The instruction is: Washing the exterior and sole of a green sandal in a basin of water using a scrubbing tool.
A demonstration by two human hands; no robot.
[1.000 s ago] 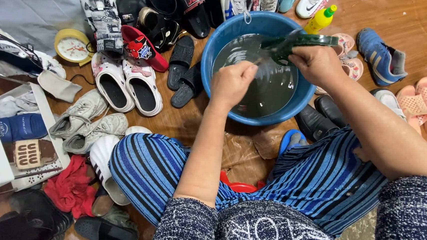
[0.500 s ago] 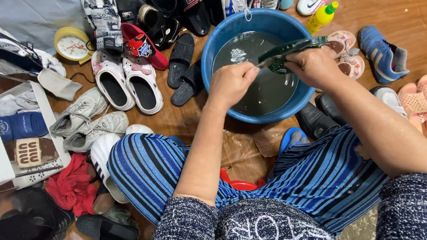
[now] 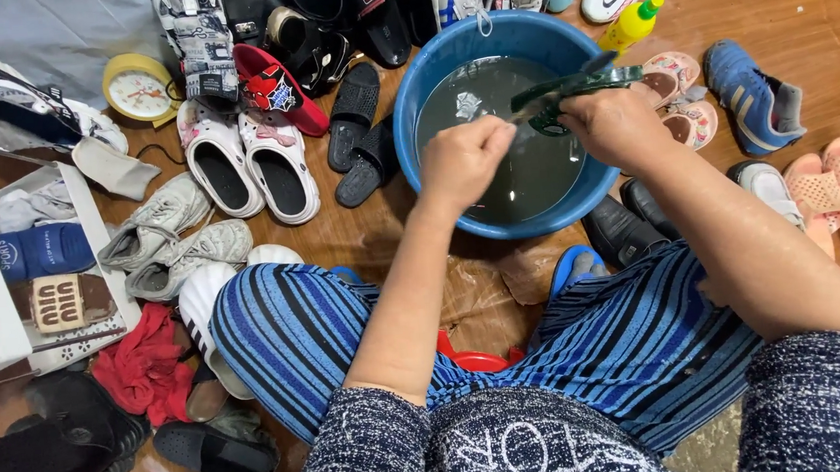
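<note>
A blue basin (image 3: 428, 68) of grey water stands on the floor in front of my knees. Above the water my right hand (image 3: 619, 128) grips a dark green sandal (image 3: 567, 90) by its straps, held level over the basin. My left hand (image 3: 464, 161) is closed in a fist beside the sandal's near end, over the water; a brush or cloth inside it cannot be made out. Both forearms reach out over my blue striped trousers (image 3: 290, 344).
Shoes ring the basin: white clogs (image 3: 249, 162), black slides (image 3: 359, 132), grey sneakers (image 3: 173, 233), a blue sneaker (image 3: 750, 95), pink sandals (image 3: 835, 187), black shoes (image 3: 626, 226). A yellow bottle (image 3: 634, 22) and a yellow clock (image 3: 139, 88) stand nearby. A white shelf (image 3: 10, 284) is at left.
The sandal has come up from the water and now lies level above it. My left fist has shifted slightly toward its near end.
</note>
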